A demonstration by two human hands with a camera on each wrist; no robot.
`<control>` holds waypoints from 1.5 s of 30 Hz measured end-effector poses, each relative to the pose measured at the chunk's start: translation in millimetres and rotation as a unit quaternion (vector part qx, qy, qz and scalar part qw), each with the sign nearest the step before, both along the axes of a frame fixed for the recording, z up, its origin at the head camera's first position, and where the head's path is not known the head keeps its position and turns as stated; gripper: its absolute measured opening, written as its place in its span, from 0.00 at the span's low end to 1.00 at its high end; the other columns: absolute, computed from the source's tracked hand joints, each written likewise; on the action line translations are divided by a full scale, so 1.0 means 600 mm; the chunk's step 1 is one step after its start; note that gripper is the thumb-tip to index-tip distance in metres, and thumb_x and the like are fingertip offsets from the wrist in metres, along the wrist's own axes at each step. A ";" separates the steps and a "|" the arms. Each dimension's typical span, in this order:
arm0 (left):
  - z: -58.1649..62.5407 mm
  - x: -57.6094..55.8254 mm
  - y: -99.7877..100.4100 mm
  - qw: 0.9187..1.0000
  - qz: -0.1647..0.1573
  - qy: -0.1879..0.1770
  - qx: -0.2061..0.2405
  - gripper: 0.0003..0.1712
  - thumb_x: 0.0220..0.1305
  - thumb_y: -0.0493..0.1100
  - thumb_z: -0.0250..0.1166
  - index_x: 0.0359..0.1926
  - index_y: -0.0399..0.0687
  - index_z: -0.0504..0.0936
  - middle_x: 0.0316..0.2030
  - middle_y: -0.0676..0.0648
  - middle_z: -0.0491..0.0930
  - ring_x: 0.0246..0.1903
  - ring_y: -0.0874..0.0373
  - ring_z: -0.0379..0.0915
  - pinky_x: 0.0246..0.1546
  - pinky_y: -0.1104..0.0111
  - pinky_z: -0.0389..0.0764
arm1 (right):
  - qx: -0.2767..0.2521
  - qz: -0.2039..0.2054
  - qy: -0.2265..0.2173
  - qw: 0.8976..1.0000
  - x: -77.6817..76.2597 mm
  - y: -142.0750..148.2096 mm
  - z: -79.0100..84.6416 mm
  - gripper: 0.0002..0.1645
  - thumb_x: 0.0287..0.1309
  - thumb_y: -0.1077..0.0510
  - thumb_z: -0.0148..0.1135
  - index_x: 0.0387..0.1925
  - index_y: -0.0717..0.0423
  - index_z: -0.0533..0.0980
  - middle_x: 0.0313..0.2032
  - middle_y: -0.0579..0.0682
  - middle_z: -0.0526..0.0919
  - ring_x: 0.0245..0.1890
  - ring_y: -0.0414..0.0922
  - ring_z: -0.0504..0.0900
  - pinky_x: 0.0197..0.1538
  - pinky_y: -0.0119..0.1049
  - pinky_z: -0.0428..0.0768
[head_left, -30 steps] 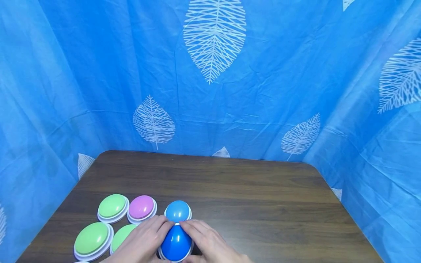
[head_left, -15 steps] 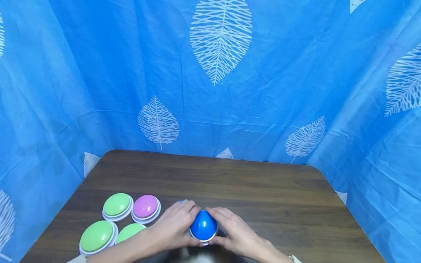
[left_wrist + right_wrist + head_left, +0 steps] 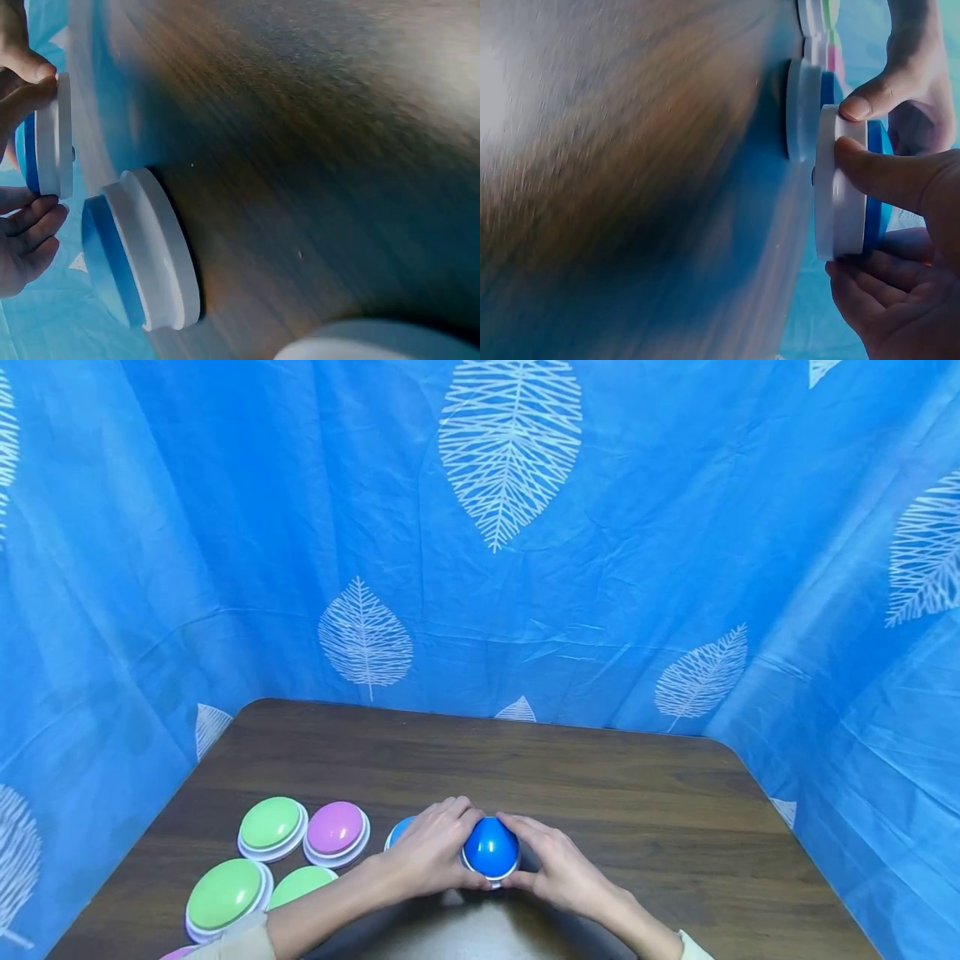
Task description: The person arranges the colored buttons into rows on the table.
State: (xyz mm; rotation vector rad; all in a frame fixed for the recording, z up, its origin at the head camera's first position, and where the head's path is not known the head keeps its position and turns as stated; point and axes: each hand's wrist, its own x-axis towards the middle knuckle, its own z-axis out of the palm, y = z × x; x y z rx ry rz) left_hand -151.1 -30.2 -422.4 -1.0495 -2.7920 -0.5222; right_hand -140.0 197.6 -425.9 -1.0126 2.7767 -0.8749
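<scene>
A push button with a glossy deep-blue dome (image 3: 491, 849) and a white round base (image 3: 54, 146) is held up over the table between both hands. My left hand (image 3: 438, 852) grips its left side, thumb on the near rim and fingers round the far side. On the other side, my right hand (image 3: 558, 867) grips the rim the same way, the two thumbs close together, as the right wrist view shows. A lighter blue button (image 3: 150, 251) rests on the tabletop to the left, partly covered by my left hand in the head view.
Left of my hands on the brown wooden table (image 3: 600, 793) lie green buttons (image 3: 272, 823) (image 3: 225, 893) (image 3: 302, 885) and a pink button (image 3: 335, 828). Another pink one (image 3: 178, 952) shows at the bottom edge. A blue leaf-patterned curtain (image 3: 600, 568) surrounds the table.
Both hands have carried the deep-blue button to the right and slightly farther forward, away from its place just in front of the lighter blue one. The head view has also shifted a little.
</scene>
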 end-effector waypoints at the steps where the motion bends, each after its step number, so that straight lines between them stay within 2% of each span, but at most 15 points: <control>1: -0.002 -0.003 0.003 1.000 0.001 -0.001 0.000 0.43 0.45 0.68 0.76 0.54 0.44 0.79 0.45 0.51 0.76 0.45 0.58 0.73 0.50 0.61 0.78 | 0.001 -0.002 -0.002 1.000 -0.002 0.002 -0.001 0.42 0.56 0.51 0.73 0.68 0.61 0.67 0.62 0.57 0.75 0.60 0.53 0.76 0.57 0.51 0.76; 9: -0.018 -0.019 0.021 1.000 0.010 -0.003 -0.015 0.44 0.45 0.71 0.74 0.54 0.45 0.80 0.45 0.52 0.76 0.45 0.58 0.73 0.52 0.61 0.77 | 0.016 -0.010 -0.036 0.999 -0.015 0.016 -0.014 0.42 0.60 0.51 0.70 0.70 0.61 0.65 0.66 0.58 0.71 0.64 0.55 0.72 0.61 0.53 0.72; 20: -0.036 -0.026 0.024 0.999 0.030 -0.029 -0.004 0.45 0.45 0.71 0.74 0.56 0.46 0.79 0.46 0.52 0.76 0.48 0.56 0.74 0.53 0.55 0.77 | 0.017 -0.006 -0.052 0.998 -0.031 0.018 -0.030 0.41 0.62 0.49 0.68 0.70 0.60 0.64 0.66 0.58 0.71 0.64 0.55 0.71 0.61 0.54 0.71; 37: -0.044 -0.032 0.021 0.998 0.036 -0.042 -0.012 0.46 0.45 0.71 0.74 0.57 0.45 0.79 0.46 0.51 0.76 0.47 0.57 0.74 0.52 0.58 0.77 | 0.017 0.020 -0.057 0.998 -0.046 0.016 -0.040 0.42 0.61 0.48 0.68 0.70 0.62 0.64 0.65 0.60 0.71 0.64 0.54 0.71 0.62 0.53 0.70; 45: -0.045 -0.034 0.018 0.998 0.036 -0.047 -0.013 0.46 0.45 0.72 0.74 0.57 0.45 0.78 0.46 0.51 0.76 0.46 0.56 0.74 0.51 0.58 0.78 | 0.011 0.019 -0.053 0.998 -0.049 0.015 -0.044 0.42 0.60 0.47 0.69 0.69 0.61 0.66 0.64 0.59 0.72 0.64 0.54 0.72 0.62 0.53 0.71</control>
